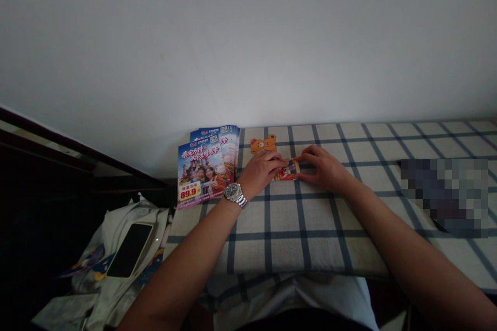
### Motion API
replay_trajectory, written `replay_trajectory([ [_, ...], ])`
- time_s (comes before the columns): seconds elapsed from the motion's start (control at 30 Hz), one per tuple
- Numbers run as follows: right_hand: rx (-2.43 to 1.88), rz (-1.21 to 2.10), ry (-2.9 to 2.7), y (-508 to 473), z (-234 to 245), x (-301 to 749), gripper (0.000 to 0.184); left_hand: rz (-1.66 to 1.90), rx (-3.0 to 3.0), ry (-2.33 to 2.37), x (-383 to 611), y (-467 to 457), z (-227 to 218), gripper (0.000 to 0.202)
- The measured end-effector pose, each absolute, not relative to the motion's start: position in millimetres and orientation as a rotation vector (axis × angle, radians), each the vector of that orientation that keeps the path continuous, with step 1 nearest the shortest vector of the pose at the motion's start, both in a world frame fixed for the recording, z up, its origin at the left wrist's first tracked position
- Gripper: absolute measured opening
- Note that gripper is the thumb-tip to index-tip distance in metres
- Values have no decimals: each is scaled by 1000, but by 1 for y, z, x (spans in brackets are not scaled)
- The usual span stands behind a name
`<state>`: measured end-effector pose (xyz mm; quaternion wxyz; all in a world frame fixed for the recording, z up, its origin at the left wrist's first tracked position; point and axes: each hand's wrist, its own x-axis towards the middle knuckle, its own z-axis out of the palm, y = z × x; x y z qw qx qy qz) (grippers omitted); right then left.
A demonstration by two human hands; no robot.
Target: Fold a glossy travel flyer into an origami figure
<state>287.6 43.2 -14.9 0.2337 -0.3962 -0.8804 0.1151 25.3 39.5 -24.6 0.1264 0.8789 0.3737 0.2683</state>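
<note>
A small, colourful flat card or packet (288, 171), mostly red with green and yellow, lies on the checked tablecloth between my two hands. My left hand (263, 169), with a silver watch (234, 194) on the wrist, presses its fingers together on the left part of the card. From the other side, my right hand (321, 168) holds the card's right edge, its thumb near the lower corner and fingertips near the upper one. Just behind my left hand lies an orange bear-shaped piece (263, 144). The card's left end is hidden under my fingers.
A stack of printed flyers (205, 170) sits at the table's left end. Lower left, a phone (130, 249) rests on white bags (112, 217). A blurred-out dark item (444, 197) lies on the checked tablecloth (287, 232) at right. Behind the table rises a wall (248, 46).
</note>
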Motion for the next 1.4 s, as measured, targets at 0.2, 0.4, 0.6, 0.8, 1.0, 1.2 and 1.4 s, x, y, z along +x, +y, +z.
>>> replay_trajectory([
  [0.2,-1095,304,-2426,43,-17,287,40,794,2550,1062,25,41,-26,24],
  [0.4,-1072,344,-2425,43,-14,290,39,789,2564,1079,26,39,-24,25],
  [0.6,-1016,373,-2450,44,-13,294,50,733,2622,1073,24,38,-23,28],
  [0.8,-1007,362,-2470,45,-14,297,47,729,2625,1059,21,30,-13,28],
  [1.0,-1005,390,-2453,44,-13,296,46,676,2674,1026,18,26,-6,45],
  [1.2,-1011,391,-2453,44,-12,296,50,685,2669,1017,17,29,-13,26],
  [1.4,-972,430,-2459,44,-10,297,52,756,2614,1053,19,27,-12,22],
])
